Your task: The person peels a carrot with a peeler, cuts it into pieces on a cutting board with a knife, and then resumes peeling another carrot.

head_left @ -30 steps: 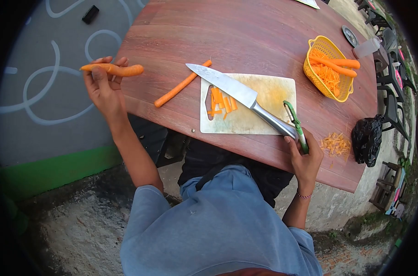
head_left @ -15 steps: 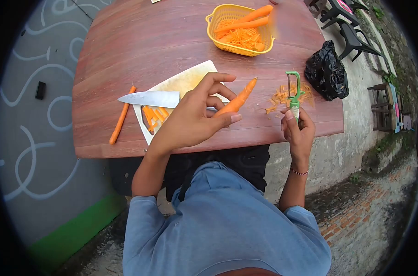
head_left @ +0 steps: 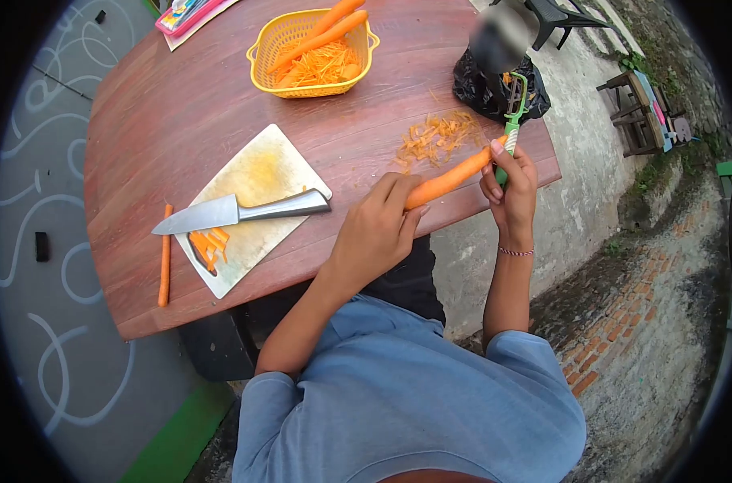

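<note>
My left hand [head_left: 376, 229] is closed around the near end of a carrot [head_left: 454, 179]. The carrot points up to the right, and its far tip meets the thumb of my right hand [head_left: 512, 179]. Those right fingers grip a green peeler [head_left: 513, 129] by its handle, blade end up. Orange peelings [head_left: 438, 138] lie on the table just beyond the carrot. To the left, a knife [head_left: 213, 214] rests across a white cutting board [head_left: 245, 262], beside cut carrot sticks [head_left: 209, 249]. A thin carrot [head_left: 165, 266] lies left of the board, under the knife tip.
A yellow basket [head_left: 314, 91] with shredded and whole carrots stands farther back on the wooden table [head_left: 132, 161]. At the right edge sits a black plastic bag [head_left: 477, 87], partly blurred. A pink item [head_left: 190, 14] is at the far left; a dark chair [head_left: 563, 20] stands beyond.
My view has turned, shifting the table things leftward. The carrot's tip has come to my right thumb and the peeler. My left fingers, spread before, now wrap the carrot's near end.
</note>
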`<state>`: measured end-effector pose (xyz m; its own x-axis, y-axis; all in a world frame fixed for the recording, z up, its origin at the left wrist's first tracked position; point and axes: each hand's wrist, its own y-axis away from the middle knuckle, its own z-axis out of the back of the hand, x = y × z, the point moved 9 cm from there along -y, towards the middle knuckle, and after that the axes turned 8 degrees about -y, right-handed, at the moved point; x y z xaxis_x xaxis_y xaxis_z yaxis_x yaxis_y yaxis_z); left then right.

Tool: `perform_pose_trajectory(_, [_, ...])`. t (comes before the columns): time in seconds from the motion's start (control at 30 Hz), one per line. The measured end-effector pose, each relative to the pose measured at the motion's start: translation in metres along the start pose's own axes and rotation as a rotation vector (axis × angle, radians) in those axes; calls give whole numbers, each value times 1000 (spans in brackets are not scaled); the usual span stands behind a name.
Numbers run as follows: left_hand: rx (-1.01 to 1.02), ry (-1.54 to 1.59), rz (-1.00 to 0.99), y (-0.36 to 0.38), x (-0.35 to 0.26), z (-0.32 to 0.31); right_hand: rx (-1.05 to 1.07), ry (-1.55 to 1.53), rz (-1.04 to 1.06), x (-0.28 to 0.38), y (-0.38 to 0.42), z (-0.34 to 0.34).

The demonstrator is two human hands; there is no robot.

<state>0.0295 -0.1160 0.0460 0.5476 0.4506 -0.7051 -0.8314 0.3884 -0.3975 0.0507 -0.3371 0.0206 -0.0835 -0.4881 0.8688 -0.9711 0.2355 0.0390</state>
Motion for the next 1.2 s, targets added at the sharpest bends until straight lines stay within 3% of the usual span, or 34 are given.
perform_pose_trajectory(0.07, [-46,-29,-1,9,0,-11,-26,69,-31,-4,-7,11])
perform_pose_trajectory(0.17, [-135,-114,-38,21,7,-23,-71,488,-104,-12,-14,32])
perform_pose_trajectory(0.2, [-181,-170,-75,21,4,-21,-76,496,-106,-13,-13,40])
perform_pose_trajectory(0.33, [-217,-300,-104,17,6,-18,-70,732,34,3,4,46])
perform_pose_trajectory(0.4, [-168,-254,11,16,18,-21,-20,826,51,7,26,33])
perform_pose_trajectory(0.47, [-177,-243,23,14,20,-21,46,1154,134,8,49,6])
perform_pose_trajectory(0.7, [-167,-169,64,12,27,-21,237,1347,324,-19,95,-39])
perform_pose_trajectory(0.93, [-183,-184,49,12,26,-19,15,1484,272,4,56,1])
perform_pose_trajectory(1.0, [-187,-175,64,12,27,-19,202,1294,403,1,68,-28])
perform_pose_trajectory(1.1, [-183,-174,68,14,29,-19,219,1343,467,-6,67,-25])
perform_pose_trajectory(1.13, [-180,-172,66,14,29,-19,215,1345,465,-1,60,-20])
perform_pose_trajectory(1.2, [-194,-186,62,13,28,-18,-15,1460,274,14,36,11])
